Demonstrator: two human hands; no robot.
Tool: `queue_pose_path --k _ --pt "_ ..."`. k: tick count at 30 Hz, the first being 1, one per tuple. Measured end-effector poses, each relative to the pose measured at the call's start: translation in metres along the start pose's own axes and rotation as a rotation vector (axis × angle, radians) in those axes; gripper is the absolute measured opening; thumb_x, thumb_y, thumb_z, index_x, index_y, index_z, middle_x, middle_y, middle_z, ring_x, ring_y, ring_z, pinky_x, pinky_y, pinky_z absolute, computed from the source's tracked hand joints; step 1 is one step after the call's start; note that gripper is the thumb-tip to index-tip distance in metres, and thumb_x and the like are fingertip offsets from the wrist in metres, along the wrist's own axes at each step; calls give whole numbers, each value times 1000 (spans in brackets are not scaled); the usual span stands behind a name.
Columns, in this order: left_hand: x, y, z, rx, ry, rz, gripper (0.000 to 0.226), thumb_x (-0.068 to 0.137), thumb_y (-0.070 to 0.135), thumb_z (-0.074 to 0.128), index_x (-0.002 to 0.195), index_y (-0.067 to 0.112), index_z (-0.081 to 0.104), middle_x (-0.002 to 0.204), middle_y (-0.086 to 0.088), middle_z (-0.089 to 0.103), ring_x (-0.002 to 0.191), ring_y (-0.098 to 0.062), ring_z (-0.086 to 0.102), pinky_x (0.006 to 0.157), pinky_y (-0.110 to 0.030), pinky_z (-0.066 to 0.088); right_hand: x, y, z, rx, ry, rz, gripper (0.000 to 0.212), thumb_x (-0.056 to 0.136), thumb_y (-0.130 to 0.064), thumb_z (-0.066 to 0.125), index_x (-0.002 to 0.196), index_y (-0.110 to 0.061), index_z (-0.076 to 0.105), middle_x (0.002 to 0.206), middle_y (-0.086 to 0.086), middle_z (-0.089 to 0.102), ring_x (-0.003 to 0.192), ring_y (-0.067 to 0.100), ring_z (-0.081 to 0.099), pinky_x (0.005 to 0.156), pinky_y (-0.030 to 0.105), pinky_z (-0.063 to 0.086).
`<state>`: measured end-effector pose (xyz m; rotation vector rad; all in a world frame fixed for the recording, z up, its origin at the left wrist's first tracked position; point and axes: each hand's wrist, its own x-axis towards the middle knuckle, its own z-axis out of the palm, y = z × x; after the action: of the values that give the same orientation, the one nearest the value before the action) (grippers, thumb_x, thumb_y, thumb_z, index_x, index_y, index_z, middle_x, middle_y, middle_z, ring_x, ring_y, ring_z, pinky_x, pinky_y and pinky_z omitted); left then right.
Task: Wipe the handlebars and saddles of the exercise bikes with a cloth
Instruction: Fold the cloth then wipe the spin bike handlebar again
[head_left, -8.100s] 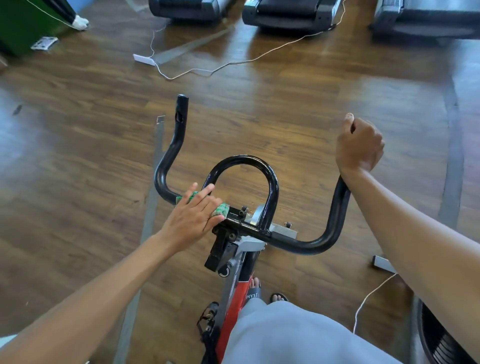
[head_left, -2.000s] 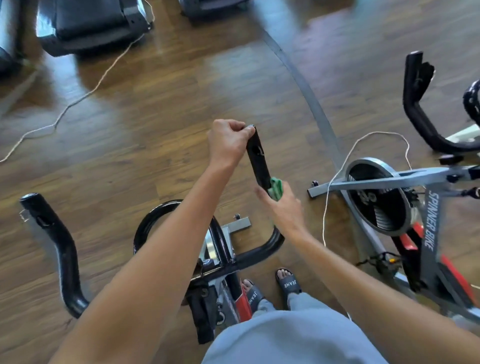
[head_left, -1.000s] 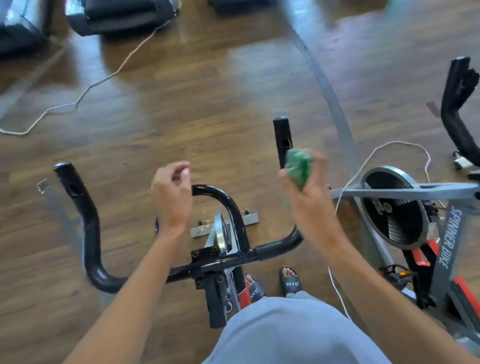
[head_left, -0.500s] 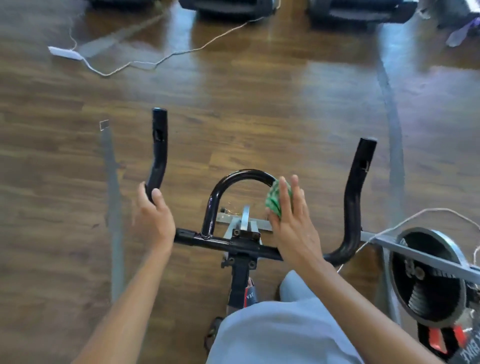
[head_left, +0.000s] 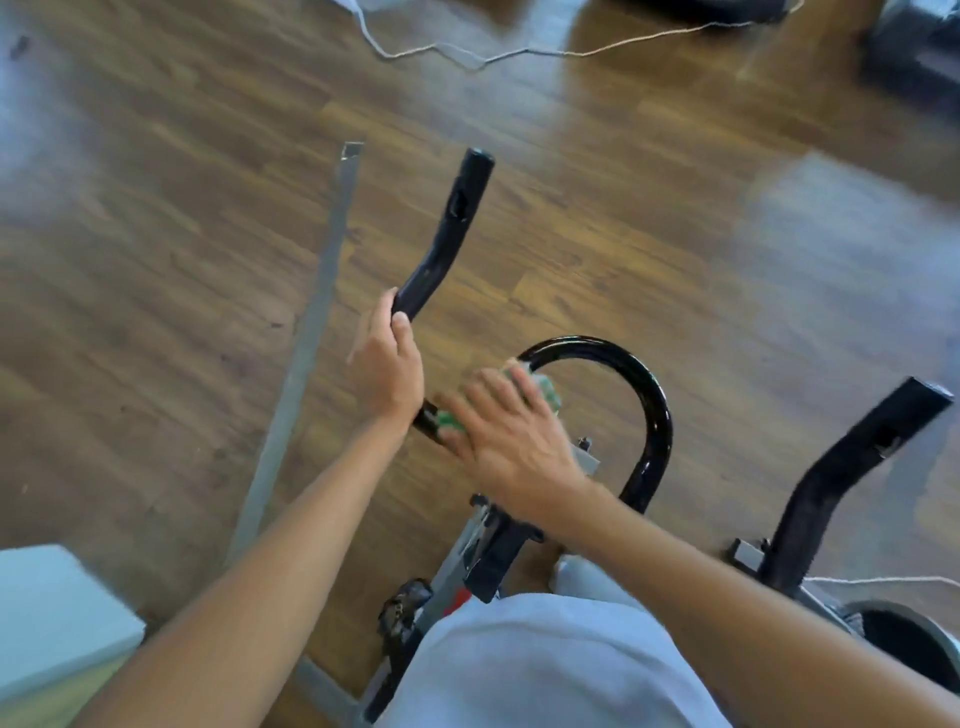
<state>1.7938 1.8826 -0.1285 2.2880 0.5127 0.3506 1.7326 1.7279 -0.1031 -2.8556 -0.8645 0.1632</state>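
A brown wood-plank floor (head_left: 156, 249) fills most of the view, glossy with pale patches of reflected light. A grey strip (head_left: 306, 343) runs along the floor from near its middle down toward the lower left. Beyond the strip's far end, a white cord (head_left: 498, 52) snakes across the floor at the top. To the right of the cord, in the top right corner, sits dark machinery (head_left: 914, 57), too blurred to identify. Left of the strip's near end, in the bottom left corner, is a pale blue-and-green block (head_left: 47, 623). Well right of the strip, at the lower right edge, a thinner white cord (head_left: 883, 578) lies on the floor.
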Motion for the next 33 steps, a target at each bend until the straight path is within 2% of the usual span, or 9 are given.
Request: queue_pose_path --k 4,8,12,15,17,22,25,29,33 --pt "-1 -1 0 8 -6 -21 41 105 20 35 141 14 53 135 -6 59 122 -20 55 94 -23 36 19 42 -14 -29 57 210 41 105 -46 30 135 -24 47 130 0 52 134 27 38 120 46 3" --pt "-1 -1 -1 -6 4 -28 41 104 21 34 140 15 54 136 -4 60 122 -18 55 98 -26 40 2 23 -8 -19 -18 -97 44 105 -49 30 133 -24 53 127 -2 56 130 27 44 119 44 16" --pt "-1 2 -2 -14 13 -23 40 104 18 36 139 12 55 135 -6 60 123 -18 56 99 -23 39 27 58 -19 -37 100 195 42 106 -51 26 126 -27 54 118 -6 61 115 22 50 104 40 24" --pt "-3 5 -4 -12 -3 -11 41 105 20 34 141 12 53 136 -5 59 125 -18 54 103 -27 40 24 44 -35 269 249 261 39 107 -48 29 121 -25 57 112 -7 63 110 20 51 101 38 27" --pt "-4 5 -4 -4 -5 -15 41 106 21 34 142 12 51 137 -7 58 125 -20 54 98 -22 36 9 15 -43 369 218 177 40 106 -48 28 124 -26 56 114 -7 62 114 18 51 105 39 27" --pt "-3 6 -5 20 -35 -57 42 106 25 32 144 17 48 136 -10 57 120 -25 56 94 -33 41 -58 -20 9 -25 53 23 62 100 -37 44 158 -20 27 163 5 30 151 30 25 121 52 23" --pt "-4 6 -4 41 -26 -50 41 106 23 32 144 18 48 134 -9 57 117 -26 57 88 -30 39 -75 -13 19 -50 84 10 77 94 -34 62 159 -21 24 165 4 23 152 30 22 121 52 25" --pt "0 4 -5 1 -25 -54 41 105 21 35 142 16 52 136 -8 58 121 -24 56 92 -30 38 -31 -33 24 -103 85 31 71 99 -41 54 159 -22 21 166 3 21 153 32 18 122 52 13" --pt "-1 -1 -6 -21 -43 -55 42 104 22 34 142 16 51 138 -7 56 123 -23 55 95 -32 40 -36 -24 25 -23 113 2 68 96 -28 60 157 -24 30 162 2 32 151 31 24 118 49 27"
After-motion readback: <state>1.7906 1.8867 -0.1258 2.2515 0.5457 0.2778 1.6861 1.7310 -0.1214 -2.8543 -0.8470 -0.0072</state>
